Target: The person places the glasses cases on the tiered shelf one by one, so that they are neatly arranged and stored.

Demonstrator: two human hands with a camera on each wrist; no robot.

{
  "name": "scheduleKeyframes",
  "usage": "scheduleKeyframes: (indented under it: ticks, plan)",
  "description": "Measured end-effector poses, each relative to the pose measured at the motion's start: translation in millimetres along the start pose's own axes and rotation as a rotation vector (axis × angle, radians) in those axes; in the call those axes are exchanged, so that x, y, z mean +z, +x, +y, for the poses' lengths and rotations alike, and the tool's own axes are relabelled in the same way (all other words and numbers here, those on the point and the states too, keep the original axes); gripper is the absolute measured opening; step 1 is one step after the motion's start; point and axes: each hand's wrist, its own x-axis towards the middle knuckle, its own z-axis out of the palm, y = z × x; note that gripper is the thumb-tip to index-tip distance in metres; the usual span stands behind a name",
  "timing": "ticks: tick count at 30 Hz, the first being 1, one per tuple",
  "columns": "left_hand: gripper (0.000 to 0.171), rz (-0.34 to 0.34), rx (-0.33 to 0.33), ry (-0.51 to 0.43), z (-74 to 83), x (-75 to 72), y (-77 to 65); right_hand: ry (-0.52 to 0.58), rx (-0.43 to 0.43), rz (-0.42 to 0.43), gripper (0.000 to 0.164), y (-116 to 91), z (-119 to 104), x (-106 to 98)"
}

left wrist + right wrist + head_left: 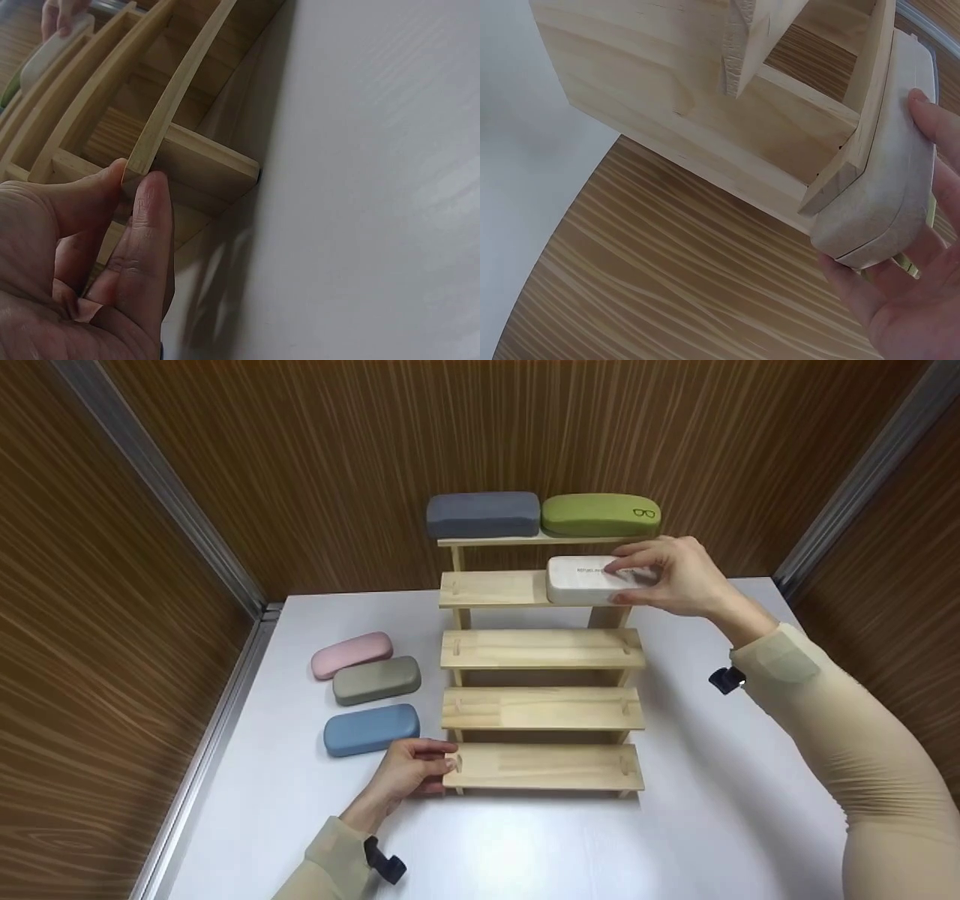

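My right hand (671, 577) grips the right end of a white glasses case (581, 579), thumb on its front side and fingers over the top. The case lies along the right part of the second step from the top of a wooden tiered stand (544, 649). In the right wrist view, the white case (892, 165) sits against the step's board, its end jutting slightly past the board's end. My left hand (412, 769) pinches the left end of the lowest step between thumb and fingers; the left wrist view shows the fingertips (152, 196) at the board's corner.
On the top step stand a dark blue glasses case (484, 515) and a green glasses case (592, 514). Left of the stand, a pink case (352, 654), a grey-green case (377, 680) and a blue case (372, 730) lie on the white table (525, 847). Wood-grain panels (375, 457) surround the table.
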Motion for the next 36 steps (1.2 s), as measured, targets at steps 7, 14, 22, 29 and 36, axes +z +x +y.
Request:
scheduleKeyframes:
  ticks: [7, 14, 22, 29, 36]
  plan:
    - [0.037, 0.005, -0.006, 0.005, 0.7, -1.4, -0.9, 0.002, -0.022, 0.044, 0.039, -0.1, -1.8, 0.4]
    - [0.038, 0.012, -0.002, 0.009, 0.6, 0.4, 0.3, 0.026, -0.042, 0.102, 0.037, -9.3, -7.0, -11.8]
    - [0.038, 0.001, -0.001, -0.004, 1.0, 0.1, 0.3, 0.048, -0.118, 0.163, 0.028, -27.8, -9.4, -25.7]
    - [0.035, 0.004, 0.002, 0.025, 3.1, -2.8, 1.4, 0.093, -0.095, 0.222, 0.023, -49.3, -13.9, -24.6]
    - [0.035, 0.008, 0.005, 0.042, 3.3, -3.9, 3.4, 0.197, -0.033, 0.219, 0.024, -73.1, -8.2, -3.9]
